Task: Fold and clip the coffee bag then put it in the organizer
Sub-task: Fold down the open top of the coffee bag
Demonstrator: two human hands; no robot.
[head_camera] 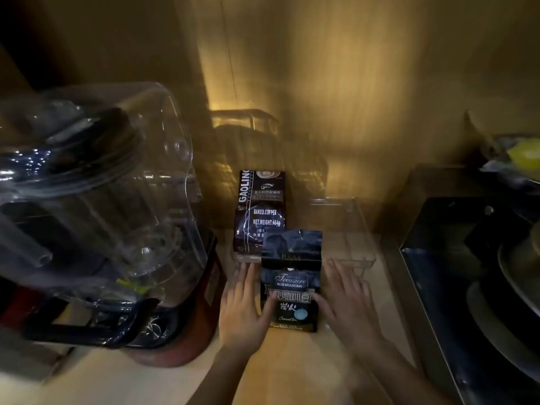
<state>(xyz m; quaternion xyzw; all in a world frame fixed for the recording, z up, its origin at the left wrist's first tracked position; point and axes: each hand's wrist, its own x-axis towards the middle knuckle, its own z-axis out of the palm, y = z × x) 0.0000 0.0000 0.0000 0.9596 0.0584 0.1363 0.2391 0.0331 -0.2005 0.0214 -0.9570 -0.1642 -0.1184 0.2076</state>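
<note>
A dark blue "Treasure Blue Mountain" coffee bag (290,276) stands upright on the wooden counter, its top unfolded and crinkled. My left hand (245,305) presses against the bag's left side, fingers stretched out and thumb over the front. On the bag's right side, my right hand (346,302) holds it the same way. Just behind stands a clear plastic organizer (361,229), with a dark "Gaoling" baked coffee bag (260,211) upright in its left part. I see no clip.
A large blender (96,200) with a clear cover and red base fills the left side, close to my left hand. A black stove top (455,273) with a pan (520,285) lies to the right. A wooden wall stands behind. The light is dim.
</note>
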